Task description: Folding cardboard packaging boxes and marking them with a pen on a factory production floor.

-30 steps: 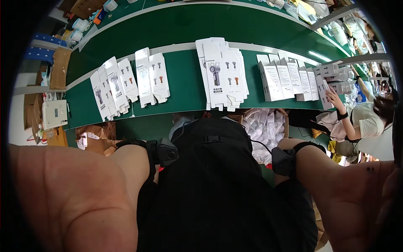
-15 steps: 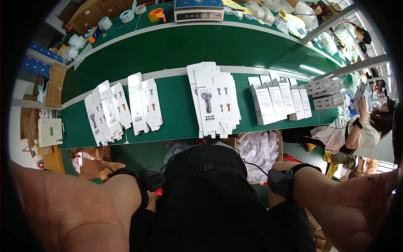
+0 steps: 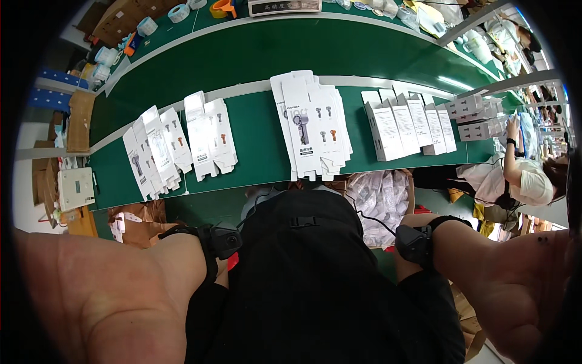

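Note:
Close to the camera, the palm and wrist of my left hand (image 3: 115,291) fill the lower left. My right hand (image 3: 515,285) is raised the same way at the lower right. The fingers of both run past the picture's edge, so what they hold or touch is hidden. Each wrist has a black strap with a small dark device, the left device (image 3: 224,240) and the right device (image 3: 414,245). Beyond them on the green bench lie flattened white cartons: a middle stack (image 3: 311,130), a left stack (image 3: 156,151) and a smaller stack (image 3: 209,134). Folded white boxes (image 3: 388,134) stand in a row on the right.
More small boxes (image 3: 476,118) sit at the bench's right end, near a co-worker (image 3: 527,176). Below the bench is a carton of plastic-wrapped items (image 3: 379,203). Tape rolls (image 3: 147,26) lie on the upper shelf. A pale flat device (image 3: 76,188) is at the left.
The view has tilted slightly, so the bench and cartons appear higher in the picture. Both my hands stay raised close to the camera. The co-worker's arm has shifted.

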`<state>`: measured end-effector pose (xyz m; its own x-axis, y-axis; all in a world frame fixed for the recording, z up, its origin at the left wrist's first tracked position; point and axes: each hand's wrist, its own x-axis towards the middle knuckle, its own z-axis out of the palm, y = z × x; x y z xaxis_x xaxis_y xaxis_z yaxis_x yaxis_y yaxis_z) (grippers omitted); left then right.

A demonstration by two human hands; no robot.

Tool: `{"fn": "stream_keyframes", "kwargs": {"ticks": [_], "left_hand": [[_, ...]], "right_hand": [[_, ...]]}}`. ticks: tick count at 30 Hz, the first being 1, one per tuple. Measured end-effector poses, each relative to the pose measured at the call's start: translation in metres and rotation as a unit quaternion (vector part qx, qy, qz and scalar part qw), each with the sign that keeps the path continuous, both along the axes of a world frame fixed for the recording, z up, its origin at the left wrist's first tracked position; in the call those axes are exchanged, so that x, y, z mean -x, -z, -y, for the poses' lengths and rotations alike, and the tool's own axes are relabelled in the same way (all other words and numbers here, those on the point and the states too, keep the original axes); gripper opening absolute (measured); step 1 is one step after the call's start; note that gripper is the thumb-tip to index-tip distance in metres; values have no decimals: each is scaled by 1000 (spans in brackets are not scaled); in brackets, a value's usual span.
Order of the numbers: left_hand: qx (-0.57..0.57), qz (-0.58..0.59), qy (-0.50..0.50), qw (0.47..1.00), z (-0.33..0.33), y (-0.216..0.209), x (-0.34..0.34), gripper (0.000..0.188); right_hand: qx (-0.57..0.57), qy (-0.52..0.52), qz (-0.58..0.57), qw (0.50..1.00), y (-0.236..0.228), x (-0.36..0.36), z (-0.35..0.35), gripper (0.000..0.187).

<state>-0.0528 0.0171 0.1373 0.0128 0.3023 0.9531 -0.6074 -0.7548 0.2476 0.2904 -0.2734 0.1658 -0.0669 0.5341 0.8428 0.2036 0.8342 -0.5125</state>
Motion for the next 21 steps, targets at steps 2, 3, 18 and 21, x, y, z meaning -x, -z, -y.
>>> {"fn": "stream_keyframes", "kwargs": {"ticks": [2,3,18,21], "left_hand": [[-3,-4,-7,1000,-1,4,0,40],[-3,-5,-8,1000,-1,4,-2,41],[-37,-117,-61,991,-22,-2,-15,49],[2,-224,-124,967,-22,45,-67,25]], "right_hand": [[3,5,4,1000,0,0,11,24],[6,10,6,1000,-7,-6,19,23],[44,21,28,998,-1,75,-116,21],[19,41,47,998,1,82,-121,21]]}}
